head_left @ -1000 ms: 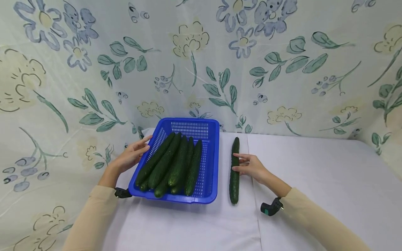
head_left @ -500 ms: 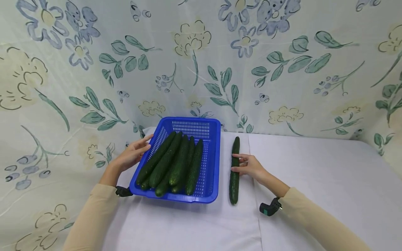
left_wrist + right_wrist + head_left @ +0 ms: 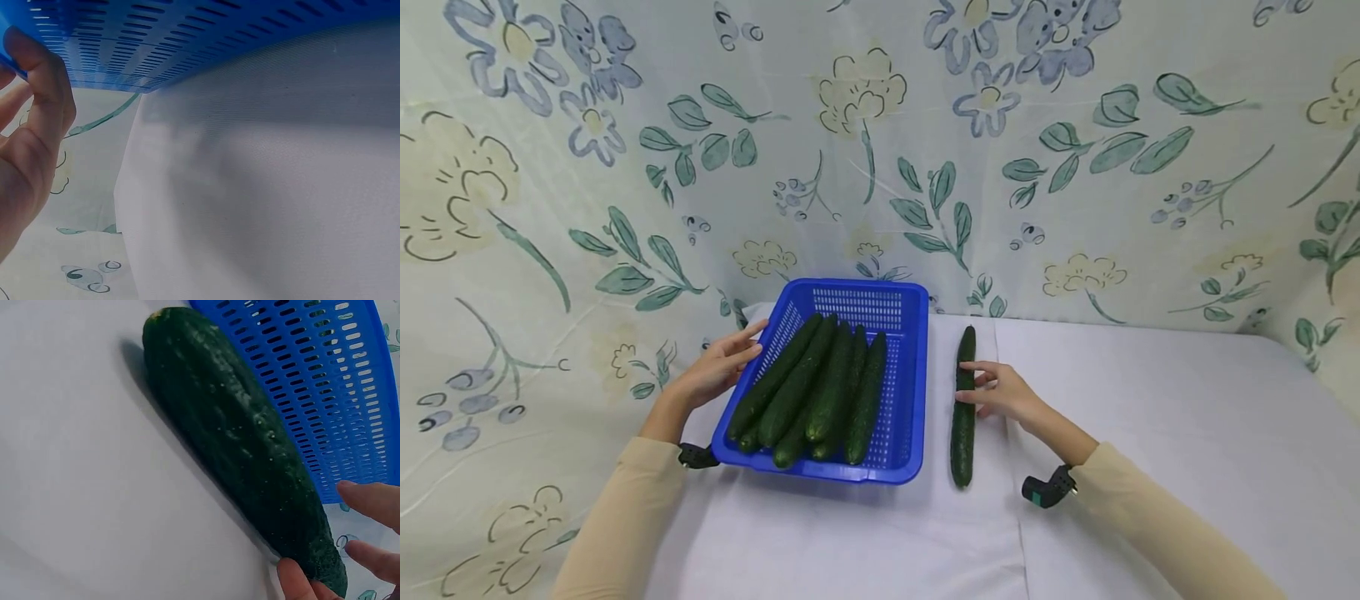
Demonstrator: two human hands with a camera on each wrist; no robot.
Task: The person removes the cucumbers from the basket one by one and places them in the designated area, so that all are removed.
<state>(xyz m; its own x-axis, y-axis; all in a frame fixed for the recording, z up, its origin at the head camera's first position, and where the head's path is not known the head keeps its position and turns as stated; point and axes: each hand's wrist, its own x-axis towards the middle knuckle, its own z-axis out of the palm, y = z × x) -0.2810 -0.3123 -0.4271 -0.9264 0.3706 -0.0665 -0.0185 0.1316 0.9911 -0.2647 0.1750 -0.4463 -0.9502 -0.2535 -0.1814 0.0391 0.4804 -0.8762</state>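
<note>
A blue plastic basket (image 3: 907, 479) with slotted walls holds several green cucumbers (image 3: 782, 396). My left hand (image 3: 715, 369) is at its left side with fingers extended, and fingertips meet the wall near the rim; in the left wrist view that hand (image 3: 37, 119) is by the basket's slotted side (image 3: 125, 50). To the right of the basket a single cucumber (image 3: 962, 450) lies lengthwise on the white cloth. My right hand (image 3: 1003, 392) spans it with spread fingers. In the right wrist view the thumb (image 3: 294, 581) touches the cucumber (image 3: 231, 437), while two raised fingers (image 3: 369, 500) look apart from it.
White cloth (image 3: 1150, 417) covers the table and extends to the right. A floral curtain (image 3: 880, 167) hangs close behind the basket and along the left. Dark wrist cameras (image 3: 1048, 490) are worn on both wrists.
My right hand has shifted slightly away and to the right over the single cucumber. The left hand and basket keep their places; the whole view has drifted a little.
</note>
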